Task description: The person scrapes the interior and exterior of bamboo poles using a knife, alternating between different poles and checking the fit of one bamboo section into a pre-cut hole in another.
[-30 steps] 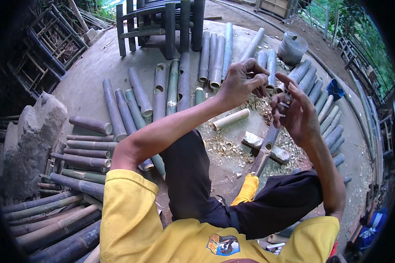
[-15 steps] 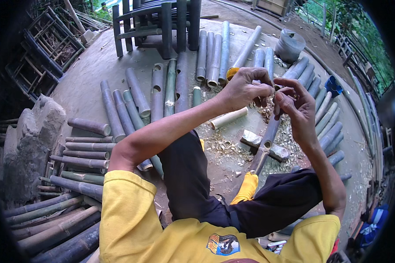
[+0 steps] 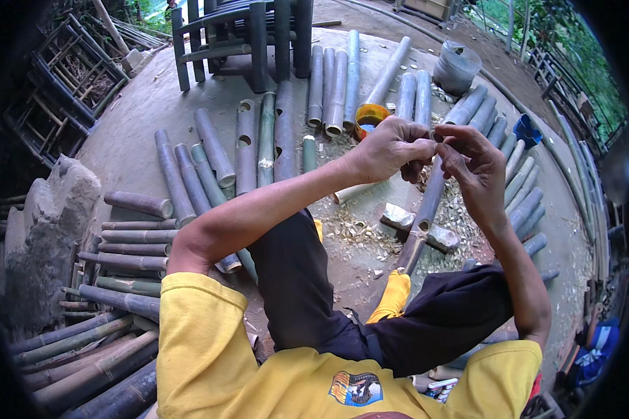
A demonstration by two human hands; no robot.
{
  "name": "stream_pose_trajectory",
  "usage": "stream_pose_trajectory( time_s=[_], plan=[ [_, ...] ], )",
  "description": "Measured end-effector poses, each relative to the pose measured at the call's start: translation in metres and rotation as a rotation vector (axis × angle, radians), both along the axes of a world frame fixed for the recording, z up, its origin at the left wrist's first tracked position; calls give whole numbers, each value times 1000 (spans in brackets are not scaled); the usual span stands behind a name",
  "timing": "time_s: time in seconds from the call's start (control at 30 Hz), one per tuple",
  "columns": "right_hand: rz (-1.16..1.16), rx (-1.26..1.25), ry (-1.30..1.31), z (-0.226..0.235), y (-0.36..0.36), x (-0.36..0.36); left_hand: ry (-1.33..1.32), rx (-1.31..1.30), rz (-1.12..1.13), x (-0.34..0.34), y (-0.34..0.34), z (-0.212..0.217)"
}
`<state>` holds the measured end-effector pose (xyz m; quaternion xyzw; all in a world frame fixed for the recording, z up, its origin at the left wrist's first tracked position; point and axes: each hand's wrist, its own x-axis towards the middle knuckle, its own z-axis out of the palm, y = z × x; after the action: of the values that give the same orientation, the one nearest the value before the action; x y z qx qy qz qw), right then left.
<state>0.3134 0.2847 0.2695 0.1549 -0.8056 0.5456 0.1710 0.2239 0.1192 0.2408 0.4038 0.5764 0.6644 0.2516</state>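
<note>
My left hand [image 3: 401, 148] and my right hand [image 3: 474, 166] meet fingertip to fingertip in front of me. Both are closed in a pinch; whatever lies between the fingers is too small to make out. Below them a dark bamboo pole [image 3: 428, 207] with a round hole cut in it slants away. Its near end touches my foot in a yellow sock [image 3: 393, 292]. Pale blocks of stone [image 3: 397, 216] lie against the pole, among wood shavings [image 3: 360, 237]. An orange-rimmed container [image 3: 370, 117] stands just beyond my left wrist.
Cut bamboo tubes lie in rows at the left [image 3: 136, 235], at the back [image 3: 337, 91] and at the right [image 3: 528, 213]. A dark bamboo chair [image 3: 258, 42] stands at the far side. A grey bucket [image 3: 456, 68] and a blue container [image 3: 528, 131] sit back right; a rough rock [image 3: 63, 202] is left.
My hands stay together, with the left fingers curled in a little more. The view has shifted slightly, and more of the orange-rimmed container shows beyond my left wrist.
</note>
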Motion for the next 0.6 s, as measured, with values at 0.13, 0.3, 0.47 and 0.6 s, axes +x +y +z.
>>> stream_pose_trajectory(
  time_s=[0.13,0.3,0.47,0.6],
  plan=[
    [-15,-22,-18,-3,0,-2,44,36,58,7,0,-1],
    [-67,-22,-20,-7,-1,-7,151,51,81,9,-5,-2],
    [-249,46,73,-3,23,-23,398,57,91,11,0,-6],
    [-350,159,157,9,54,-31,478,68,120,9,-4,-2]
  ],
)
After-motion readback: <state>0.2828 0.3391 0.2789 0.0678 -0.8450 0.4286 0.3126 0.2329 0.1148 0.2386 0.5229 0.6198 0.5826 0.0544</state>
